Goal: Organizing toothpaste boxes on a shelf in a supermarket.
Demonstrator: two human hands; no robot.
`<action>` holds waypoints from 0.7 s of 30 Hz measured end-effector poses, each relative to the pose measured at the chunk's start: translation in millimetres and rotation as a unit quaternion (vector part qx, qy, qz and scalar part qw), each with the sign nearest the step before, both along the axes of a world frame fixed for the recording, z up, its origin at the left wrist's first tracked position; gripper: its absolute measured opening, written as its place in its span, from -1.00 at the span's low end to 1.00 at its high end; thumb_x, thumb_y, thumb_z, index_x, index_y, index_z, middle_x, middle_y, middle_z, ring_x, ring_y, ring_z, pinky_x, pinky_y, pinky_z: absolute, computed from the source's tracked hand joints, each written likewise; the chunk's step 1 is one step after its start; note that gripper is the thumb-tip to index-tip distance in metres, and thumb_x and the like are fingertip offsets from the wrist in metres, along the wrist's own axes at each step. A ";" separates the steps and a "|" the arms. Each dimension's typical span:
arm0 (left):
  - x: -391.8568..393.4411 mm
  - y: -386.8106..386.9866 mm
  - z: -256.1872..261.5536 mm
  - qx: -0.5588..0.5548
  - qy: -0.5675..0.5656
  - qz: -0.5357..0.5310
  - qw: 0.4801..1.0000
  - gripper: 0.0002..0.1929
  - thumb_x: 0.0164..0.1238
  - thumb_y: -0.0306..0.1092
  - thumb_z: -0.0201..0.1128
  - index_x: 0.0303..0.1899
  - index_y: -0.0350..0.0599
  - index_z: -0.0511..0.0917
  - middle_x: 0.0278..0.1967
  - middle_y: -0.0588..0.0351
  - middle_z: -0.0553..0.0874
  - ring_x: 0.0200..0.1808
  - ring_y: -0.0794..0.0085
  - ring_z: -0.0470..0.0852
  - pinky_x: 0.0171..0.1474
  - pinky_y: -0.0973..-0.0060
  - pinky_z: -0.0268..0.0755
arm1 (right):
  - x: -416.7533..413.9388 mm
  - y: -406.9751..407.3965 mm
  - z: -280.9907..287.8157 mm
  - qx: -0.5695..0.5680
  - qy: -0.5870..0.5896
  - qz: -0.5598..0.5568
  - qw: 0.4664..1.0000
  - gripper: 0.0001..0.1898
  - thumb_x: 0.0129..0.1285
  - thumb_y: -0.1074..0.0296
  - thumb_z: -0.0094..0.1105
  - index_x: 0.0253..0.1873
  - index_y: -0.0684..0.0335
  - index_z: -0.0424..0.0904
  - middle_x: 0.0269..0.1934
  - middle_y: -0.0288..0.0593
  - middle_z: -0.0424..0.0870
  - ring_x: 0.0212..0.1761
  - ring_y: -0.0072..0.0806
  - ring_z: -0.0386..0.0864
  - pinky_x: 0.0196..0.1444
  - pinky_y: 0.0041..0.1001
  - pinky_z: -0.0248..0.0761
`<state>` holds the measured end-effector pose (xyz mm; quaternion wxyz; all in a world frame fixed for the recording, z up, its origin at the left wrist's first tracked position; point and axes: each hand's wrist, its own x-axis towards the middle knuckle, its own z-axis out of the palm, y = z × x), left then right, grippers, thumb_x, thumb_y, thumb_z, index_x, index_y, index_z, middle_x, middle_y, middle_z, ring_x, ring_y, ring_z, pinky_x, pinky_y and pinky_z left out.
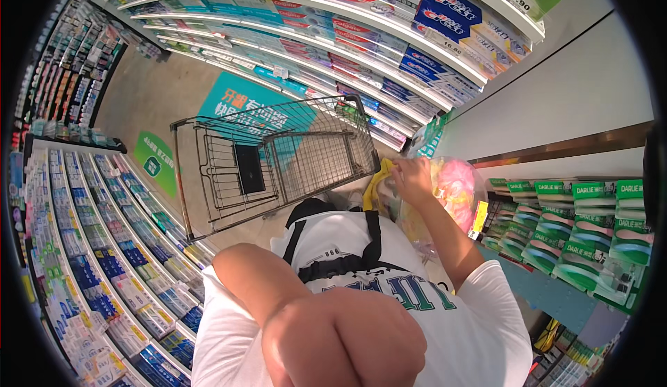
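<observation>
My left hand (346, 335) is bent up very close to the camera, large at the bottom; its fingertips are hidden, and whether it holds anything does not show. My right arm reaches forward, and my right hand (413, 181) is at a clear plastic package with pink and yellow contents (453, 184). Its bent fingers are beside a yellow edge piece (379, 181) of this package; whether they grip it is unclear. Just beyond the fingers is a green-and-white printed item (430, 134). A wire shopping cart (318, 152) stands in front of me, left of the right hand.
Shelves of boxed toothpaste (359, 32) run along the far side. Racks of oral-care packs (114, 262) line the left. At right hang green-backed Darlie packs (552, 225), below a white panel (568, 90). Printed floor stickers (156, 163) lie near the cart.
</observation>
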<state>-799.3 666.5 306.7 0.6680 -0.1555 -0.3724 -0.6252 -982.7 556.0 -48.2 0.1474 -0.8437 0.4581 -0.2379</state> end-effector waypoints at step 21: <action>1.8 -59.1 -125.6 0.293 -0.255 -0.032 0.921 -0.81 0.49 -0.28 0.29 -0.10 -0.19 0.56 -0.33 0.24 0.46 -0.41 0.56 0.35 -0.29 0.56 0.24 | -7.6 -3.3 -50.2 0.142 -0.132 -0.041 0.980 -0.78 0.24 0.26 0.30 -0.09 0.22 0.66 -0.30 -0.13 0.72 -0.12 -0.20 0.63 0.18 -0.16 0.24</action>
